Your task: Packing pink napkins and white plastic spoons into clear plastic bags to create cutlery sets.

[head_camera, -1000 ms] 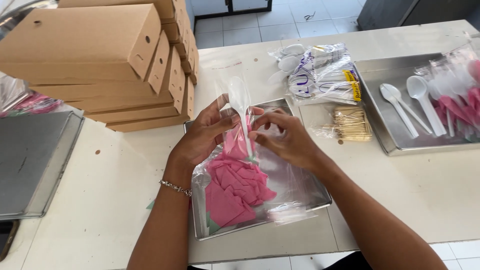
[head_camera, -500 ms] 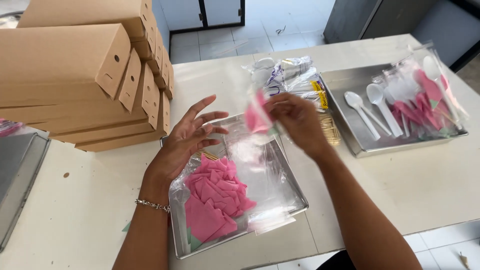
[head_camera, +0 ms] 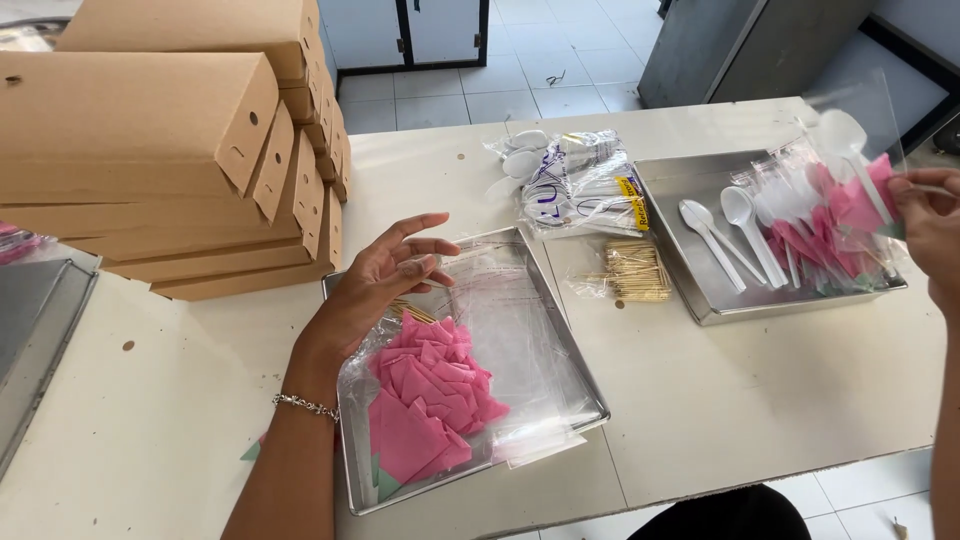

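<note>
Over the far tray (head_camera: 705,305) at the right of the bench (head_camera: 760,400), the right hand (head_camera: 930,235) now holds a filled clear packet (head_camera: 850,160), a white plastic spoon with a pink napkin inside; a second ago both hands worked that packet together above the near tray (head_camera: 585,395), and half a second ago the right hand was lifting it away, so the pack looks finished and is being carried to the heap of done packets (head_camera: 815,235). Its grip is pinched on the packet's lower end. The packet stands nearly upright, its long axis running up and slightly left, spoon bowl at the top. The left hand (head_camera: 385,290) is released, fingers spread, hovering over the near tray's empty clear bags (head_camera: 510,330) and pink napkins (head_camera: 425,400), holding nothing.
</note>
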